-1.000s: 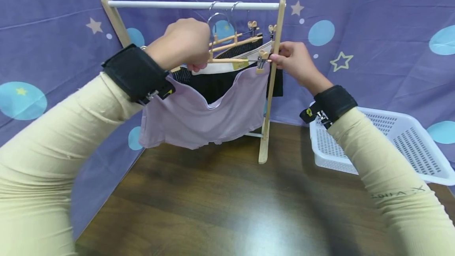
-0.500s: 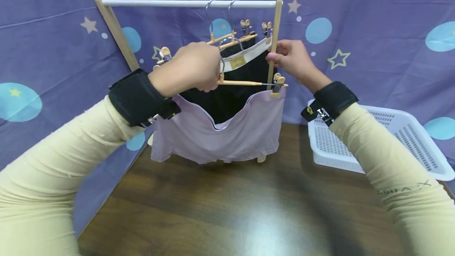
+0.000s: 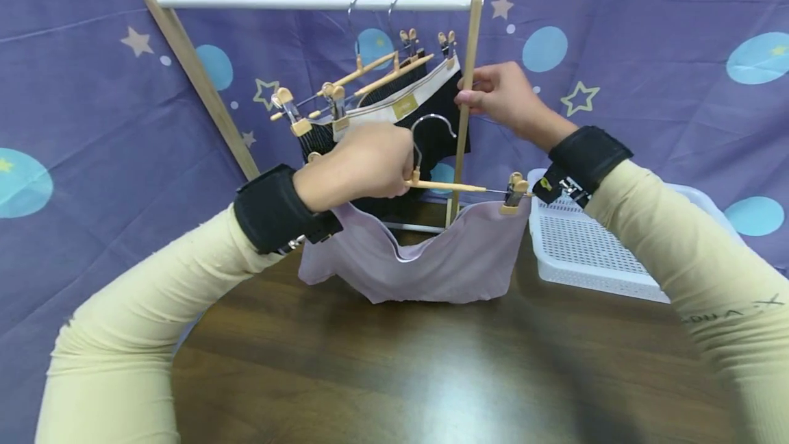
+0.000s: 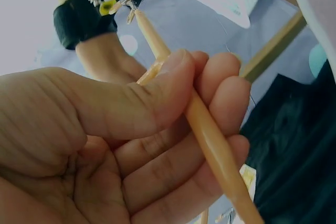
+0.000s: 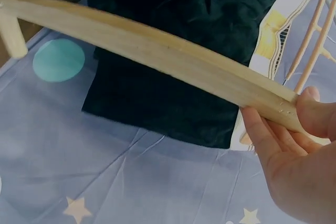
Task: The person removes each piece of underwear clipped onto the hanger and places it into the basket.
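My left hand point(image 3: 370, 159) grips the wooden bar of a clip hanger point(image 3: 446, 186), thumb and fingers curled round it in the left wrist view. A lilac pair of shorts point(image 3: 431, 273) hangs from the hanger's clips, its waist sagging in the middle. The hanger's metal hook points up, apart from the white rail point(image 3: 259, 3). My right hand point(image 3: 502, 98) pinches the right wooden post of the clothes rack point(image 3: 470, 40), thumb on one side and fingers on the other in the right wrist view. Behind, black shorts point(image 5: 173, 98) with a white waistband hang on the rack.
Two clip hangers hang by their hooks near the rail's right end. A white perforated basket point(image 3: 573, 276) stands on the wooden table point(image 3: 370, 368) at right, partly behind the right forearm. A purple curtain point(image 3: 641, 12) with stars and dots closes off the back.
My left hand has drawn the hanger with the lilac shorts down, right and towards me, away from the rail and the other hangers. My right hand stays at the post.
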Tool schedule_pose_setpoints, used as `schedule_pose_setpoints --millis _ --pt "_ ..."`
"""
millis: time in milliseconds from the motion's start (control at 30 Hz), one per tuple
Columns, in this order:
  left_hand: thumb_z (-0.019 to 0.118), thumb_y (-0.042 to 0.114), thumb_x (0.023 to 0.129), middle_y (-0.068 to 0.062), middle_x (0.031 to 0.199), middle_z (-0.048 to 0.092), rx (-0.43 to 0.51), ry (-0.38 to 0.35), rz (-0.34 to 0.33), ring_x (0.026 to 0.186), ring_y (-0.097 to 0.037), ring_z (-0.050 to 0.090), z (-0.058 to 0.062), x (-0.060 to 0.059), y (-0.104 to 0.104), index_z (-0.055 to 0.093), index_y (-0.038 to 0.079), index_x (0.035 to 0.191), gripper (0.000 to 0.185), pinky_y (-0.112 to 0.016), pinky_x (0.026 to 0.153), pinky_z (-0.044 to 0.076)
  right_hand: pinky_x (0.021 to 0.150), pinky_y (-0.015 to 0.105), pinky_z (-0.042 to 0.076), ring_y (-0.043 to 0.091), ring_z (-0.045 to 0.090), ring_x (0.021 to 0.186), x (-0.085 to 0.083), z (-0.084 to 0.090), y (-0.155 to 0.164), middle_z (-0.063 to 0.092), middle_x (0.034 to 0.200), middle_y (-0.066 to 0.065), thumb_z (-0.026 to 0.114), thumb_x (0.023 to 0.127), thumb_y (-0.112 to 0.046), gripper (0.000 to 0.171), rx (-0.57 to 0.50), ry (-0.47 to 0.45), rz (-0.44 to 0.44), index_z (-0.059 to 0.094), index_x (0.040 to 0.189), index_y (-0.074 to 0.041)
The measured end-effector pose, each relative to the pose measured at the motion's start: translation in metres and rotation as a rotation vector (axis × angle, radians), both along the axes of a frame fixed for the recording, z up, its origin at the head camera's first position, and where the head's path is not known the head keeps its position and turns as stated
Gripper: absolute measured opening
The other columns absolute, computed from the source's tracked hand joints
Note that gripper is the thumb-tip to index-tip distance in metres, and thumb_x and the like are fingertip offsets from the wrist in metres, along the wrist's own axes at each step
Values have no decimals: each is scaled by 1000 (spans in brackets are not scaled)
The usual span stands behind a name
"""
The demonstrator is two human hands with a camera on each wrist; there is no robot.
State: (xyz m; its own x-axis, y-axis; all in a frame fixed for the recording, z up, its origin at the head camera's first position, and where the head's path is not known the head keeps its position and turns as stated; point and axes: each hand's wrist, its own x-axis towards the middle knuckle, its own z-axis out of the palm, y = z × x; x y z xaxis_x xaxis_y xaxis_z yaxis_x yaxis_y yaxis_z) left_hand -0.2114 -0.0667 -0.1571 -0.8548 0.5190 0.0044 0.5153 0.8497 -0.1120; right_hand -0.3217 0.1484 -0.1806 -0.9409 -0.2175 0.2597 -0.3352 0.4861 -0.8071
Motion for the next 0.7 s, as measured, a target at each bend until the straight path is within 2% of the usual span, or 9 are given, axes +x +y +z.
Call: schedule_pose_setpoints --millis 133,300,400,533,633,700 --pt "76 12 82 9 57 51 26 -22 -15 66 -16 50 -8 2 4 72 19 62 21 -32 52 46 98 32 57 11 71 106 -1 4 2 74 121 15 65 100 -13 34 18 -39 -4 65 129 5" --pt "78 15 85 9 65 62 65 -51 -12 71 -17 58 -16 7 10 76 21 68 18 -39 66 57 89 26 61 8 72 95 -2 9 3 78 99 1 70 97 -14 36 27 -59 17 66 126 6" --pt "77 16 87 10 62 59 85 -59 -44 68 -15 54 -20 10 14 73 21 63 25 -35 63 54 85 23 61 6 72 91 -1 11 5 76 91 -5 70 96 -12 36 13 -71 32 65 126 8" --pt "75 18 90 10 58 51 115 -58 -107 63 -13 47 -29 15 19 68 21 58 32 -31 56 45 83 21 61 6 72 90 1 12 6 78 91 -5 70 96 -10 36 0 -79 38 65 126 10" --pt "76 19 90 9 64 61 140 -63 -137 67 -13 55 -34 17 22 76 22 68 22 -33 57 49 83 21 61 4 72 88 3 13 6 77 89 -6 70 96 -11 36 -1 -76 33 65 126 10" --pt "77 20 90 9 75 70 158 -72 -141 74 -15 62 -38 17 25 81 24 79 12 -36 62 53 85 22 61 3 72 87 4 14 6 76 88 -7 70 96 -11 36 -4 -75 29 66 125 9"
